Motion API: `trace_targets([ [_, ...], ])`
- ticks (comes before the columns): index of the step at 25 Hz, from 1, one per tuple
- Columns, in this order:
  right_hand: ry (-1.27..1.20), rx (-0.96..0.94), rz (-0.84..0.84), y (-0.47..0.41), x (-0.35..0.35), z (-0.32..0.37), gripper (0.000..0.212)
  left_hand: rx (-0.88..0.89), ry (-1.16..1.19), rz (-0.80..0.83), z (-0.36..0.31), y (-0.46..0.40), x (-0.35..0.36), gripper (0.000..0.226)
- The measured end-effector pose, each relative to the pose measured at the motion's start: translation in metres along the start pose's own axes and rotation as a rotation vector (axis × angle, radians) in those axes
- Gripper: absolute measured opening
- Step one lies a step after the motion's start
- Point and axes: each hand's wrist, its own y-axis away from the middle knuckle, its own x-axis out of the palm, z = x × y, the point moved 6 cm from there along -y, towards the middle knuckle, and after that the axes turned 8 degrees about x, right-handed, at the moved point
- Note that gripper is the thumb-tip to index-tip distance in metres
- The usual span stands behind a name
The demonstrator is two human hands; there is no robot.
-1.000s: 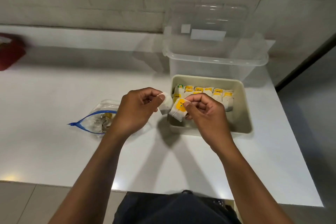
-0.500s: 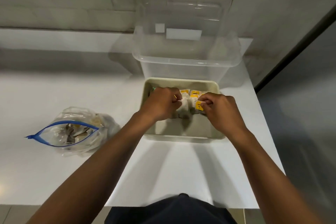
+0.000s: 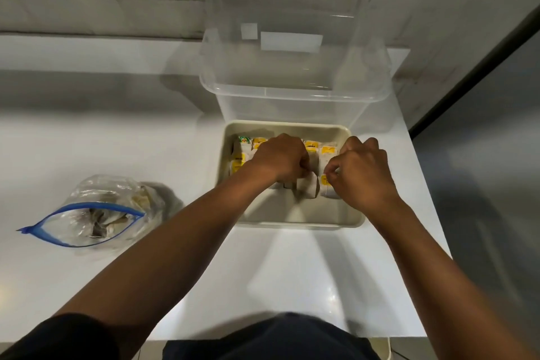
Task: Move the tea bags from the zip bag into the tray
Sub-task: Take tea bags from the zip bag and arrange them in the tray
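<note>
**Beige tray took two more tea bags**

Beige plastic framed both hands. A second before, they had been raised over the tray's near-left corner, each pinching one sachet; half a second before, they had dropped inside. At this moment the left hand and right hand were low inside the tray, fingers curled. The left hand pinched a white tea bag and the right hand pinched a yellow-marked tea bag, both standing in front of the row of tea bags packed along the tray's far wall. Neither sachet looked released yet.

The head camera had also swung, so the zip bag sat lower in view, open-mouthed, near the tabletop's left edge and well apart from the tray. Several sachets seemed to remain inside it, though their number could not be told. A clear bin stood just beyond the tray's far side. By my reading the task was past its middle, with more trips to the bag owed.
</note>
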Motion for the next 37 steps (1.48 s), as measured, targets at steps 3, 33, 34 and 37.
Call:
trace_targets([
  [3,0.058,0.049,-0.052,-0.008,0.005,0.005,0.021,0.001,-0.086,-0.068,-0.004,-0.006,-0.001,0.017],
  [33,0.228,0.111,0.044,-0.022,0.026,0.006,0.021,0.113,-0.386,-0.197,-0.018,-0.020,-0.005,0.016],
  [34,0.224,0.108,0.034,-0.022,0.027,0.006,0.021,0.119,-0.389,-0.203,-0.018,-0.021,-0.004,0.016],
  [37,0.222,0.092,0.006,-0.024,0.029,0.008,0.027,0.116,-0.393,-0.209,-0.015,-0.024,0.000,0.016],
])
